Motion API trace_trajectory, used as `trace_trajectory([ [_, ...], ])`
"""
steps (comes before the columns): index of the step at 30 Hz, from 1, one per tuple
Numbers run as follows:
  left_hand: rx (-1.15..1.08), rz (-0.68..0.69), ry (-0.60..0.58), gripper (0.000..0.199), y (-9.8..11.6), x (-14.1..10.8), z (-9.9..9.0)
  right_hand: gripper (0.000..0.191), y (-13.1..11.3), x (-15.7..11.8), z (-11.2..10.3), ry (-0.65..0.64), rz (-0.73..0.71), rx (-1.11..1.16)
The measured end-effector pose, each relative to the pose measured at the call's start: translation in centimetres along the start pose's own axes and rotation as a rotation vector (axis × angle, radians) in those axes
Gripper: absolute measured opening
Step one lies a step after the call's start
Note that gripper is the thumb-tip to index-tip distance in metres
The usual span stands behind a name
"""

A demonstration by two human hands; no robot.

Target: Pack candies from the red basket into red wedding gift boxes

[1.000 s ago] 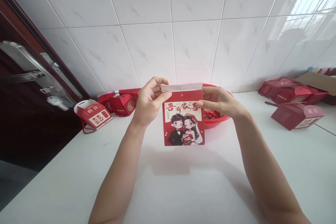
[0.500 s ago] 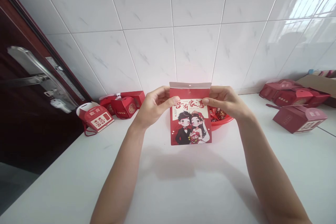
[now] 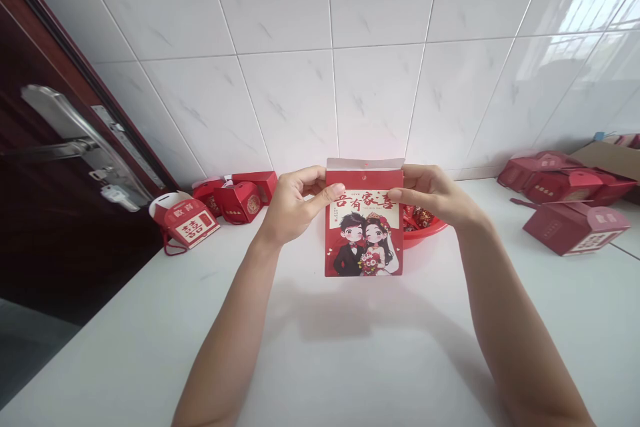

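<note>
A flat red paper gift bag (image 3: pixel 364 233), printed with a cartoon bride and groom and Chinese lettering, hangs upright above the white table. My left hand (image 3: pixel 300 203) pinches its upper left side, the thumb lying on the front. On the opposite side my right hand (image 3: pixel 433 193) pinches it the same way, thumb in front and fingers behind. A pale strip with a small hole runs along the bag's top edge. Behind the bag, partly hidden, stands a red bowl (image 3: pixel 425 235) filled with shiny red wrapped pieces.
Several red boxes (image 3: pixel 240 202) stand at the left by the wall, with a handled box (image 3: pixel 187 220) nearer. Further boxes (image 3: pixel 557 177) lie at the right, one dark red box (image 3: pixel 575 227) in front. A door with a metal handle (image 3: pixel 75 127) borders the white table (image 3: pixel 150 347).
Both hands keep their hold on the paper gift bag, which has barely moved. The whole view has shifted slightly, so the surroundings sit a little further right.
</note>
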State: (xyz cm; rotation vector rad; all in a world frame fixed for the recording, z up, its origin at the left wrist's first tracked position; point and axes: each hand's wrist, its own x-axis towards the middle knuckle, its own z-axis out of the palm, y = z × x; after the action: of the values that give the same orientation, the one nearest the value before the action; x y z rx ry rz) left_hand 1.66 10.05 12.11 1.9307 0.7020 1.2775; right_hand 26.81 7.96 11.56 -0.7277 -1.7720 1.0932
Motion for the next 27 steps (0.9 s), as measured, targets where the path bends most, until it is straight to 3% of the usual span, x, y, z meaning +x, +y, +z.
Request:
trace_trajectory([
  [7,0.027,0.035,0.009,0.020,0.15,-0.17,0.18,0.031,0.22,0.03,-0.05,0.062,0.018,-0.042],
  [22,0.100,0.083,0.010,0.026,0.74,-0.46,0.23,0.023,-0.21,-0.21,0.19,0.063,-0.029,0.008],
  [27,0.086,0.095,-0.001,0.024,0.58,-0.50,0.28,0.029,-0.70,-0.17,0.39,0.084,-0.020,-0.004],
])
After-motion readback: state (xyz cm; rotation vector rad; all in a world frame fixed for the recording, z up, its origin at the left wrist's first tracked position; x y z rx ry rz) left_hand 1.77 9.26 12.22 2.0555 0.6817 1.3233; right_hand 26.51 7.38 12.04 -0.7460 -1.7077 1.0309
